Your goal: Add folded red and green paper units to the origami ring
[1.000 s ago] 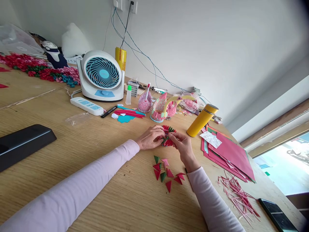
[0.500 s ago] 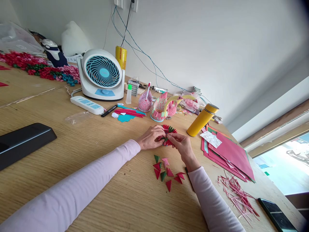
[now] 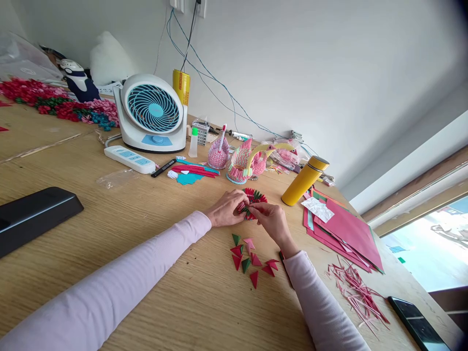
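Paper ring [image 3: 258,195] partly behind hands [image 3: 273,222], paper swans [image 3: 242,163] beyond

Long sleeves are worn on both arms. Left sleeve [image 3: 120,287]: pale lilac, slightly pinkish, of what appears to be soft, thin knit; fine ribbing is seen along the forearm, with shallow creases across it. Left cuff [image 3: 204,220]: plain, same colour, closely fitted and ended at the wrist. Right sleeve [image 3: 321,302]: matched in colour and fabric; fine lengthwise ribs are noted, and small folds are gathered near the right cuff [image 3: 297,258]. Left hand [image 3: 227,208] and right hand [image 3: 275,222]: bare; nail detail too small to be recorded.
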Available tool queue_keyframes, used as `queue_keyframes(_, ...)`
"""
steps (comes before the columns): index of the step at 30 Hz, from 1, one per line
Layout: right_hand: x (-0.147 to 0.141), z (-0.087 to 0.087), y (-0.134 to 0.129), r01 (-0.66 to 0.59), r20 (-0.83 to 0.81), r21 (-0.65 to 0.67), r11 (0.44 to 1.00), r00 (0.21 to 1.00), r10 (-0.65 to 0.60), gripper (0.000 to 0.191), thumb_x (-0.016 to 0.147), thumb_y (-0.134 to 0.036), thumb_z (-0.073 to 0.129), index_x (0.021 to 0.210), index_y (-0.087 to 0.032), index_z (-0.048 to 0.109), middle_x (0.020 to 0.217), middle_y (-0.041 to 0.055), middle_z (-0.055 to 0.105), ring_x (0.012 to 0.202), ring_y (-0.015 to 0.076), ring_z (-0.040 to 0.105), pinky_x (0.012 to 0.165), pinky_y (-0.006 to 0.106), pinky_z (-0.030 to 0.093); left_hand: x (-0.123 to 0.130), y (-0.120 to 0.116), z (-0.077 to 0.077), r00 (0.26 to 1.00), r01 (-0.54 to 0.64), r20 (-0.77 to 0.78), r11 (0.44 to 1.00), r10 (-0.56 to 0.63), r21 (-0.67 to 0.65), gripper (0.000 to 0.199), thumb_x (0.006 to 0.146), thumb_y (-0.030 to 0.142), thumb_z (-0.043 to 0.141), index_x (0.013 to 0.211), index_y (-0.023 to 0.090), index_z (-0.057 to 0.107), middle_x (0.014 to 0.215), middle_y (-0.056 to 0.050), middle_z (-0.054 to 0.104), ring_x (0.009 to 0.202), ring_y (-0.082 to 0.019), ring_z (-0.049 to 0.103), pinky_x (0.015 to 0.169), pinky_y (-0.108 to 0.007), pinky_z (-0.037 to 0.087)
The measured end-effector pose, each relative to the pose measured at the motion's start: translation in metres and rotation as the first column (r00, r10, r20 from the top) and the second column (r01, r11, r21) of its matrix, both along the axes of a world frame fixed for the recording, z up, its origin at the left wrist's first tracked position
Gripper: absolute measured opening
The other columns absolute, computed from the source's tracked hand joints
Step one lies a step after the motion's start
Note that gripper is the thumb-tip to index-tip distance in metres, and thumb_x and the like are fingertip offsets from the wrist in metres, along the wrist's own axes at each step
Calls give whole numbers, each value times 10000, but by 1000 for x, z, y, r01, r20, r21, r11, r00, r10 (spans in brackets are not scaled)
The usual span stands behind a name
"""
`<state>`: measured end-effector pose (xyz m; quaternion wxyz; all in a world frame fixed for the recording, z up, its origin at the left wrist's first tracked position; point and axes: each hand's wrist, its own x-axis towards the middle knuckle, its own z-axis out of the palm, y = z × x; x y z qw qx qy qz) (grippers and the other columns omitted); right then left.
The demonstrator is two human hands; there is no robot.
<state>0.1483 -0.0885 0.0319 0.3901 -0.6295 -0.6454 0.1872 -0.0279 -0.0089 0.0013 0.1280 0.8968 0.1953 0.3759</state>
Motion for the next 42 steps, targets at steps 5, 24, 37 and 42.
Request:
queue_keyframes(5, 4, 1, 1, -10, 93, -24, 1000, 996, 13, 217, 803, -399, 672, 899, -232, 774, 565, -14, 660, 475, 138, 612, 501, 232, 430, -1, -1, 1, 1000, -6, -17, 1000, 6, -7, 274, 736, 164, 627, 991, 198, 532, 1066, -60, 624, 1085, -254, 576, 933, -391, 445)
queue_keyframes(24, 2, 2, -1, 53, 372, -15, 998, 927, -44, 195, 835, -402, 655, 950, -304, 778, 769, 12, 740, 680, 188, 636, 570, 260, 372, 1, -1, 1, 999, 11, -47, 1000, -11, -4, 247, 732, 171, 624, 965, 195, 547, 1038, -67, 616, 1077, -260, 548, 955, -400, 435)
queue_keyframes(37, 11, 51, -21, -300, 249, -129, 945, 913, 324, 172, 825, -312, 628, 754, -217, 752, 627, -6, 687, 423, 93, 512, 469, 221, 364, 2, 0, -3, 1000, 13, -23, 998, -12, 55, 188, 776, 169, 579, 962, 188, 576, 1023, -70, 652, 1090, -252, 555, 961, -401, 428)
queue_keyframes(42, -9, 40, -28, -331, 480, -319, 888, 752, 452, 87, 820, -253, 671, 830, -228, 753, 735, 14, 721, 639, 139, 612, 557, 242, 348, 1, 0, -2, 999, -4, 42, 994, -1, 107, 186, 824, 174, 542, 1006, 184, 574, 1077, -73, 653, 1105, -239, 546, 983, -394, 418)
